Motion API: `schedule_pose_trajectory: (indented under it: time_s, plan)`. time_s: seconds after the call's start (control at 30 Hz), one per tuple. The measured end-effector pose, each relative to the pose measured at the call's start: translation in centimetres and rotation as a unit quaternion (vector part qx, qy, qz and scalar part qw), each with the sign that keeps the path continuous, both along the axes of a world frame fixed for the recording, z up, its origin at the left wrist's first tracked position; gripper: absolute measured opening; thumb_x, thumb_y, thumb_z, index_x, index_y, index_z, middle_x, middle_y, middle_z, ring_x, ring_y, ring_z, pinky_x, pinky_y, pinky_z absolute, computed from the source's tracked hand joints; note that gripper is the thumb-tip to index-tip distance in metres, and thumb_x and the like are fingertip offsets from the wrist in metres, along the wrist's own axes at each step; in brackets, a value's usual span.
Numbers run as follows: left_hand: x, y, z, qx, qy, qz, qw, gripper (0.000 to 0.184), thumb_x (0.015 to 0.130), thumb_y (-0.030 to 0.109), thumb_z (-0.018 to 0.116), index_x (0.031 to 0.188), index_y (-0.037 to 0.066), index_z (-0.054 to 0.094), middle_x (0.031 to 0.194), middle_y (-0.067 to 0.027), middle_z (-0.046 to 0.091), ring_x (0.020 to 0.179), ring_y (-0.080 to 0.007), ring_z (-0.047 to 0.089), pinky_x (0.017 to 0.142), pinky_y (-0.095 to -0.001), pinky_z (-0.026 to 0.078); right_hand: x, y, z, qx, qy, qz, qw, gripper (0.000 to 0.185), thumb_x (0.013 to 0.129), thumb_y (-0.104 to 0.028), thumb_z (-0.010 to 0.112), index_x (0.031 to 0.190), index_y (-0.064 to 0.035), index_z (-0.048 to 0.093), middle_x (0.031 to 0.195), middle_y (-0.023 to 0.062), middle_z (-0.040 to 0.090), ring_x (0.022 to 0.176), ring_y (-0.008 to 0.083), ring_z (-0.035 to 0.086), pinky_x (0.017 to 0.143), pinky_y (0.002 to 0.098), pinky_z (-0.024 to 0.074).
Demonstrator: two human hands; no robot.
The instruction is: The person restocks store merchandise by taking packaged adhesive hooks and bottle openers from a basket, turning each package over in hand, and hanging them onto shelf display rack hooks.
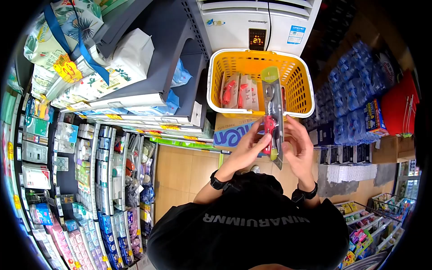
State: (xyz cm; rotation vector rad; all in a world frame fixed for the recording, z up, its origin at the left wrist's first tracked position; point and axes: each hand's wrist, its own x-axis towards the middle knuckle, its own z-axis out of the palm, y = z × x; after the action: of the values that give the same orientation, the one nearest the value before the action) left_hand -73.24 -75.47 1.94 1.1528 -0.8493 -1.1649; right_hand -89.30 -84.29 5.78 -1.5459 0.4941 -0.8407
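A long blister pack (279, 104) with a green top holds a utensil with a red handle and a shiny metal head; its exact kind I cannot make out. It stands tilted in front of my chest, its upper end overlapping the basket. My left hand (246, 150) grips the pack's lower left side, thumb across the front by the red handle. My right hand (299, 146) is curled at the pack's right edge, thumb and fingers against it. Just beyond them is a yellow basket (298, 93) with a white rim, containing several packs with red items (229, 92).
The basket rests on a printed carton (234, 135) before a white air conditioner (234, 33). Shelves (148, 96) of tissue packs and small goods line the left. Shrink-wrapped bottles (353, 90) and a red object (400, 108) stand at right; a wire rack (378, 225) is lower right.
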Motion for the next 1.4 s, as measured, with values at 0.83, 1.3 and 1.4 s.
schedule_pose_trajectory:
  time_s: [0.83,1.3,1.4]
  plan:
    - [-4.2,4.5,-1.0,0.014,0.019,0.209,0.978,0.022,0.096,0.007,0.067,0.109,0.006,0.05,0.084,0.0053,0.059,0.066,0.0021,0.045,0.057,-0.0167,0.033,-3.9,-1.4,-3.9,0.111,-0.023,0.099,0.989,0.045,0.096,0.005,0.052,0.14,0.0076,0.044,0.133,0.0166,0.06,0.117,0.0182,0.058,0.102,0.0317,0.0444]
    - [-0.8,19.3,-0.2,-0.056,0.043,0.292,0.954,0.02,0.096,0.003,0.065,0.109,0.006,0.05,0.105,0.0007,0.065,0.093,-0.0025,0.057,0.079,-0.021,0.046,3.8,9.7,-2.8,0.13,-0.009,0.261,0.957,0.059,0.089,0.005,0.065,0.142,0.0044,0.04,0.127,0.0156,0.063,0.117,0.0197,0.059,0.101,0.0333,0.045]
    - [0.4,24.6,0.1,-0.079,0.029,0.343,0.935,0.018,0.097,0.002,0.062,0.111,0.003,0.049,0.11,-0.0036,0.066,0.097,-0.0059,0.059,0.083,-0.0238,0.049,7.1,14.1,-2.8,0.144,-0.02,0.329,0.933,0.063,0.089,0.009,0.065,0.145,0.002,0.036,0.127,0.0156,0.062,0.116,0.0196,0.06,0.101,0.0346,0.0455]
